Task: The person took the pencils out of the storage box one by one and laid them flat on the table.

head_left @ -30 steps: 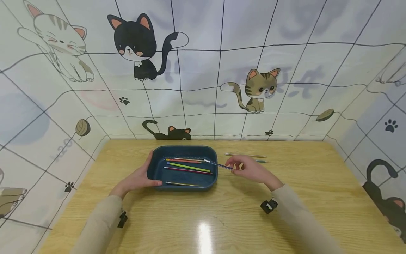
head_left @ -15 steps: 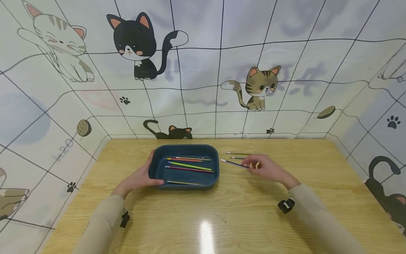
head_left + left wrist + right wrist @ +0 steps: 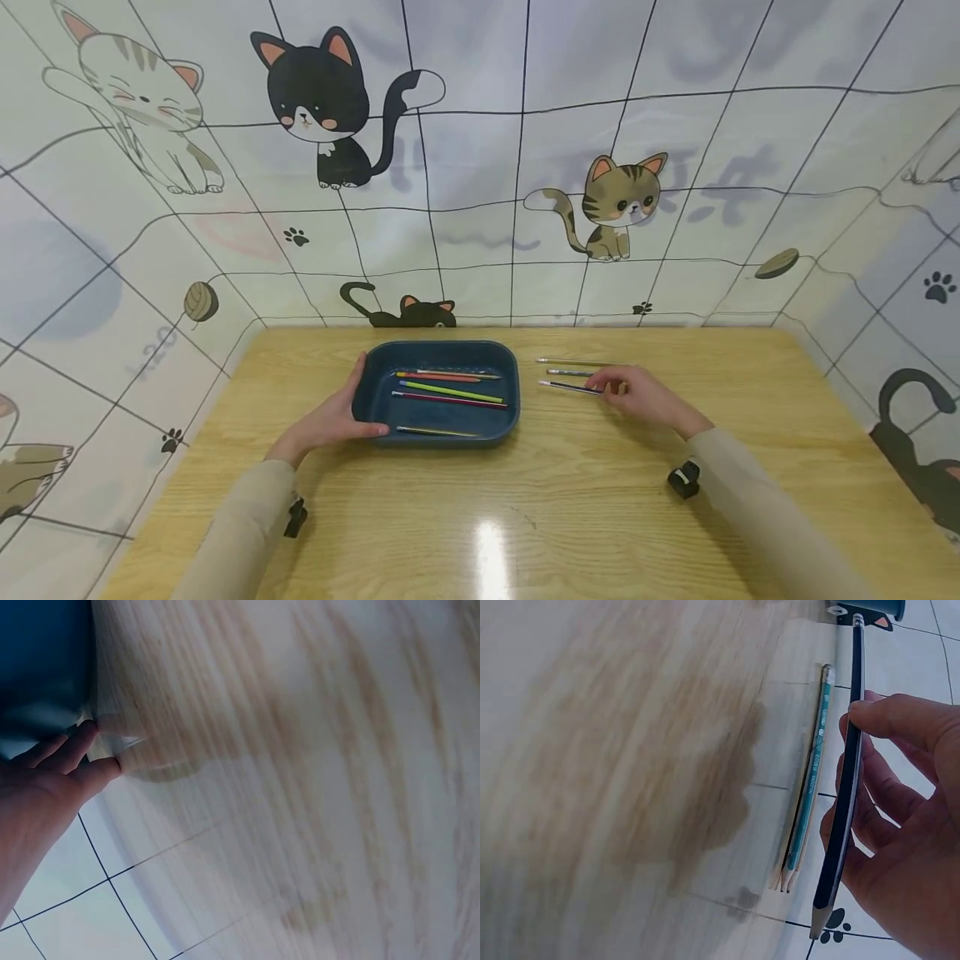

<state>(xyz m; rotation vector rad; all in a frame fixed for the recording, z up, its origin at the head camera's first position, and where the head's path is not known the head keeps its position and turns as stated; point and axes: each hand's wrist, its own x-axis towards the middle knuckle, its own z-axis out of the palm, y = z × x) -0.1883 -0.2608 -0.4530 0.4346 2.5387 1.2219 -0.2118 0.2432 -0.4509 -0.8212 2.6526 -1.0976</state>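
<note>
A dark blue pencil [image 3: 566,387] is pinched by my right hand [image 3: 645,396], eraser end pointing toward the tray. In the right wrist view the pencil [image 3: 845,780] lies between the thumb and fingers, its tip toward the bottom. Beside it on the table lie a teal pencil [image 3: 567,372] and a gold-coloured pencil [image 3: 573,362], their right ends partly hidden by the hand. My left hand [image 3: 333,417] holds the left end of a dark blue tray [image 3: 442,443], thumb at the front corner, fingers along the side. Inside are several pencils, among them a lime green pencil [image 3: 450,392] and a dark red pencil [image 3: 450,400].
The wooden table [image 3: 600,508] runs back to a cat-patterned cloth [image 3: 480,208], which also rises at the left and right sides. An orange pencil [image 3: 442,378] lies toward the back of the tray, and a yellowish pencil [image 3: 437,431] near its front wall.
The right hand has drawn the dark blue pencil out over the tray's right rim and moved right, bringing it level beside the teal one. The left hand has stayed at the tray.
</note>
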